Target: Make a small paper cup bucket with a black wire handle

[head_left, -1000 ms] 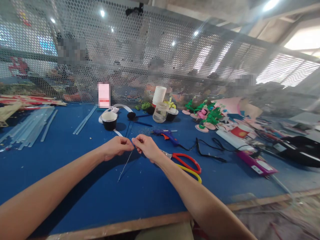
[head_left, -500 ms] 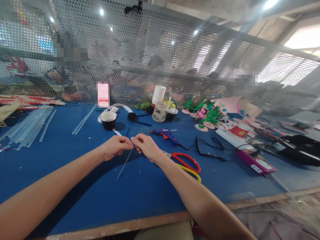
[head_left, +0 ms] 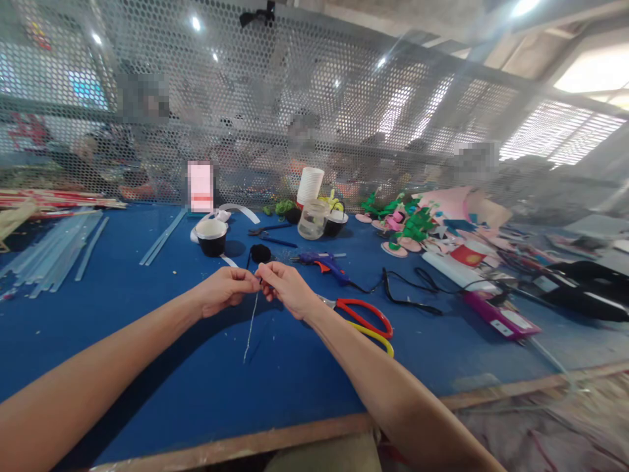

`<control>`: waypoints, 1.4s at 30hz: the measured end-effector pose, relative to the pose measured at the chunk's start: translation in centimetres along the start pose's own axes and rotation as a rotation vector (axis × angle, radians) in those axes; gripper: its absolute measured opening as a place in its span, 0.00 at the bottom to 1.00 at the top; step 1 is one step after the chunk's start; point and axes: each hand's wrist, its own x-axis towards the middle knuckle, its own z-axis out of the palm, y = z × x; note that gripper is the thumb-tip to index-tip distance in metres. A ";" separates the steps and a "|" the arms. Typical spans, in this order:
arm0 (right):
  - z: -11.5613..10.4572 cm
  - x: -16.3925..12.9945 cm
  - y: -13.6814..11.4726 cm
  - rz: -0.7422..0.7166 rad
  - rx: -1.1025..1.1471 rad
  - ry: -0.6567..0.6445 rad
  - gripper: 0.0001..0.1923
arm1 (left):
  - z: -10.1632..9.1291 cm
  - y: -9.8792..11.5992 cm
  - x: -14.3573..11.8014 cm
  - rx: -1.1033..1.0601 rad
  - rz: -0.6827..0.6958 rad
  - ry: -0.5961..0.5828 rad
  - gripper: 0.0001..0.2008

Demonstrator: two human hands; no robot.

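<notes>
A thin silvery twisted strand (head_left: pixel 251 328) hangs steeper now beneath the grip, left hand (head_left: pixel 223 290) and right hand (head_left: pixel 289 290) pinched tight at its top. The round black yarn ball (head_left: pixel 260 254) has shifted off the blue-handled pliers (head_left: pixel 280 241) to just beyond the grip, likely pulled by its yarn.

Left forearm (head_left: pixel 118 354) and right forearm (head_left: pixel 383 370) are bare, smooth and slim, tapering forward; left hand (head_left: pixel 226 292) and right hand (head_left: pixel 289 288) are bare too; below the table's (head_left: pixel 295 387) near edge, plain khaki clothing (head_left: pixel 324 454) shows

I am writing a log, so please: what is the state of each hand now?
Left hand: closed, pinching the thin strand.
Right hand: closed, pinching the same strand.
</notes>
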 end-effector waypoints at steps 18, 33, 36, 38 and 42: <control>-1.7 1.1 0.2 -0.307 -0.709 0.328 0.11 | -1.0 0.4 -0.1 -0.027 0.003 -0.046 0.12; -1.7 3.3 -1.3 -0.030 -1.050 0.140 0.20 | -1.7 0.6 -0.7 -0.183 0.022 -0.271 0.12; -2.5 4.1 -1.5 -0.011 -1.032 0.226 0.20 | -1.7 0.5 -0.7 -0.197 0.044 -0.270 0.12; -2.4 4.3 -1.5 -0.029 -1.027 0.214 0.20 | -1.7 0.5 -0.6 -0.199 0.044 -0.269 0.12; -1.2 4.7 -2.2 -0.168 -1.133 0.103 0.28 | -1.7 0.4 -0.5 -0.199 0.033 -0.262 0.12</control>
